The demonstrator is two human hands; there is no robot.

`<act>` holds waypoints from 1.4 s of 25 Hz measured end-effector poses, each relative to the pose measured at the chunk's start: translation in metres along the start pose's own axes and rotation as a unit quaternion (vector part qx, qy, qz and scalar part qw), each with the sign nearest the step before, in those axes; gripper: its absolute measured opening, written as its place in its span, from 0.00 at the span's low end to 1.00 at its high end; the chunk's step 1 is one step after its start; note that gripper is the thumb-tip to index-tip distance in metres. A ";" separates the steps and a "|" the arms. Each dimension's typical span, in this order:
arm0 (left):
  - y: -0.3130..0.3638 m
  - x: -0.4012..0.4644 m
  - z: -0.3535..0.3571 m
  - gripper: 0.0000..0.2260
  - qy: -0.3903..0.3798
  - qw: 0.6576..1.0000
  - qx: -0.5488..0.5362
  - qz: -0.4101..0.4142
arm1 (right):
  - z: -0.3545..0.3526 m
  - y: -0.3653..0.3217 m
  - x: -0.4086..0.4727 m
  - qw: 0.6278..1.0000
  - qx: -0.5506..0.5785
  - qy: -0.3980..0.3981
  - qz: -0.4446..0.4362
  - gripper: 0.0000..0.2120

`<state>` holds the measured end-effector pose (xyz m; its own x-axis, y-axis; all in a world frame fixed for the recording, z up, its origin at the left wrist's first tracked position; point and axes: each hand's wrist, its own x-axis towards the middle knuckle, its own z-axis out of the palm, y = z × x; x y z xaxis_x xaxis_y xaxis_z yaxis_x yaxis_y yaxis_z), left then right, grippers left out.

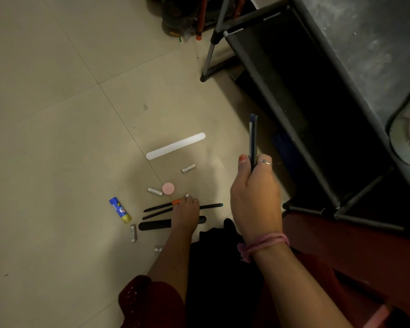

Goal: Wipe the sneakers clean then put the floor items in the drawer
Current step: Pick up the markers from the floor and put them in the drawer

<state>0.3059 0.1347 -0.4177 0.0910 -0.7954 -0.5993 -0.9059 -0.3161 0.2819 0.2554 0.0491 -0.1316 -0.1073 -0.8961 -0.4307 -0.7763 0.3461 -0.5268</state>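
Observation:
My right hand [256, 197] grips a dark blue pen [253, 136] upright, above the floor beside the shoe rack. My left hand [185, 215] reaches down to the floor, with its fingertips on a black pencil with an orange band [160, 206]. Whether they pinch it is hidden. A second black pencil [211, 205] and a black nail file [153, 226] lie partly under that hand. Around them lie a white nail file [175, 146], a pink disc [168, 188], a blue-and-yellow glue stick [120, 209] and several batteries [188, 168]. Pale sneakers [408, 136] show at the right edge.
A black metal-framed shoe rack [294, 129] with dark fabric shelves fills the right side, its leg [210, 58] on the tiles. Dark clutter [187, 17] sits at the top centre. Black cloth [218, 235] lies by my knees. Beige floor tiles [57, 114] spread to the left.

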 end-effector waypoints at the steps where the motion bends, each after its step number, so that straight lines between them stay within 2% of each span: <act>1: 0.000 0.003 0.003 0.16 -0.008 1.000 0.021 0.003 | 0.000 -0.001 -0.001 1.000 -0.006 -0.003 -0.003 0.11; 7: -0.002 0.006 0.018 0.18 -0.034 0.995 0.091 0.010 | 0.004 -0.005 0.000 0.999 -0.030 -0.019 -0.020 0.08; 11: 0.001 -0.001 0.004 0.18 -0.112 0.994 0.007 0.006 | 0.006 -0.005 -0.001 0.999 -0.042 -0.025 -0.021 0.10; 12: -0.002 0.000 0.006 0.17 -0.107 0.993 -0.040 -0.008 | 0.006 -0.005 -0.001 0.998 -0.046 -0.027 -0.018 0.10; 15: -0.011 0.004 0.010 0.19 -0.098 0.988 -0.112 0.043 | 0.007 -0.006 -0.002 0.998 -0.059 -0.032 -0.011 0.11; 17: -0.023 -0.003 0.002 0.19 -0.081 0.989 -0.119 0.034 | 0.006 -0.007 -0.004 0.998 -0.059 -0.032 -0.013 0.11; 19: -0.043 -0.012 -0.006 0.15 -0.056 0.990 -0.128 -0.005 | 0.007 -0.008 -0.006 0.998 -0.055 -0.031 -0.019 0.10; 21: -0.068 -0.019 -0.013 0.13 -0.023 0.995 -0.087 -0.045 | 0.008 -0.009 -0.007 0.998 -0.058 -0.032 -0.022 0.09; 24: -0.091 -0.027 -0.016 0.16 0.004 0.998 0.008 -0.066 | 0.009 -0.008 -0.009 0.997 -0.067 -0.038 -0.025 0.09; 28: -0.094 -0.022 -0.007 0.19 -0.019 0.992 0.090 -0.083 | 0.013 -0.008 -0.009 0.996 -0.070 -0.039 -0.026 0.09; 35: -0.078 -0.009 -0.011 0.12 -0.050 0.984 0.151 -0.078 | 0.019 -0.010 -0.009 0.995 -0.083 -0.044 -0.044 0.11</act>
<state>0.3799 0.1611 -0.4258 0.2101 -0.6894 -0.6932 -0.9673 -0.2499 -0.0447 0.2758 0.0591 -0.1370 0.0150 -0.8906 -0.4545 -0.8727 0.2102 -0.4406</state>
